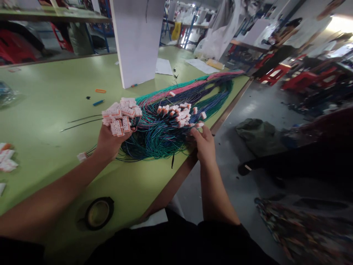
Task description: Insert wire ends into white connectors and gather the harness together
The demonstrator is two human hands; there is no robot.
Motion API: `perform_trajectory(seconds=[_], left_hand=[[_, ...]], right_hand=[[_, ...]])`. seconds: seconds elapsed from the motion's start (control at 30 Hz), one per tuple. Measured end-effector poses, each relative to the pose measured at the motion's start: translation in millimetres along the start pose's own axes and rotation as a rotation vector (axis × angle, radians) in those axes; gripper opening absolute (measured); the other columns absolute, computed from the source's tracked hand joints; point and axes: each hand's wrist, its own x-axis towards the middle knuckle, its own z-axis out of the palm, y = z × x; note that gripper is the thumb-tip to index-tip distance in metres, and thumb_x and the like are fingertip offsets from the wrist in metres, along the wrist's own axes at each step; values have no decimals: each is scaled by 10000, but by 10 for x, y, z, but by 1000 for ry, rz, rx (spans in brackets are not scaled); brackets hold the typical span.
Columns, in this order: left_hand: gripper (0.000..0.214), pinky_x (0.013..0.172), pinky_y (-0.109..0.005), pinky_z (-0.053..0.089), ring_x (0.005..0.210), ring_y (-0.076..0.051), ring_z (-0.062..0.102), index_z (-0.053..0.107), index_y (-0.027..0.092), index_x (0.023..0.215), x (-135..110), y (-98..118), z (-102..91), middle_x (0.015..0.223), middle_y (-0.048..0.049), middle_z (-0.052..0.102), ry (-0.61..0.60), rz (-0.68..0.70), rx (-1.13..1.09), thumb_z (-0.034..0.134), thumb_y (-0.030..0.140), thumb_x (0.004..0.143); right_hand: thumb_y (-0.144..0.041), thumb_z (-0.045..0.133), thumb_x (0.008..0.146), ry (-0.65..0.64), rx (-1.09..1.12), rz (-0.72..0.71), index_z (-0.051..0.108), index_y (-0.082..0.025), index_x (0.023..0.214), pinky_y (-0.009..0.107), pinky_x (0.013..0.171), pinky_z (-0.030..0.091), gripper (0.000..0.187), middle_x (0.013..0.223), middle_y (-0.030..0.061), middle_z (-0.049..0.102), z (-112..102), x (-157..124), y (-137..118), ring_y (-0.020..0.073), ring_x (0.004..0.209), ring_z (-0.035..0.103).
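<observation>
My left hand [110, 141] is closed round a thick bunch of white and orange connectors [120, 116], held up above the green table [49, 110]. Their wires run down into a big bundle of green, blue and pink wires [171, 132] lying across the table. My right hand [202, 141] is closed on wires at the bundle's near right side, close to the table edge, just below a second cluster of connectors [179, 112] that lies on the bundle.
A roll of black tape [98, 212] lies near my left forearm. More connectors [7, 160] lie at the far left. A white post [138, 40] stands behind the bundle, with papers [163, 67] past it. Red stools [273, 74] and a dark bag [256, 134] are on the floor to the right.
</observation>
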Motion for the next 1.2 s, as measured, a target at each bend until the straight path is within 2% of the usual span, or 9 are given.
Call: perform_trajectory(seconds=[0.23,0.37,0.57,0.7,0.8,0.97,1.2], left_hand=[[402,826,-340,522,762,-150,625,610,224,845,-3,6,8,895,7,655,16,-11,9,772,203,478],[410,836,-340,524,758,-147,632,619,231,865,1,-27,-17,885,12,658,5,-11,-10,769,163,490],[461,785,-316,542,709,-129,632,600,184,890,7,-43,-13,835,18,657,24,4,-58,775,150,464],[443,785,-320,547,703,-135,631,606,202,864,6,-29,0,812,27,656,30,-15,-52,776,160,457],[423,772,-319,550,676,-129,620,607,205,837,5,-25,1,768,38,641,39,-8,-50,774,154,451],[432,788,-316,542,710,-124,620,603,201,884,5,-35,-11,824,29,639,11,10,-56,756,128,487],[429,802,-335,544,728,-137,627,607,201,895,13,-57,-25,832,18,643,3,21,-51,756,130,498]], right_hand=[[-460,562,724,81,34,-86,495,-237,914,306,654,485,300,859,40,623,0,-188,64,183,788,619],[-473,575,724,109,70,-138,481,-233,868,328,720,485,296,839,48,623,17,-246,86,184,805,616],[-521,603,688,169,160,-166,536,-206,790,272,637,445,337,711,-15,594,27,-162,134,124,653,558],[-485,630,686,167,204,-178,569,-196,717,241,595,403,297,643,-43,563,24,-144,140,89,580,497],[-449,643,692,137,260,-170,615,-208,751,242,592,402,250,673,-40,582,26,-155,126,87,582,503],[-408,677,672,141,302,-167,679,-226,822,243,594,410,236,722,-25,626,38,-159,107,93,610,534],[-417,664,680,152,226,-172,674,-255,931,292,697,458,299,887,-10,665,38,-163,98,121,731,587]])
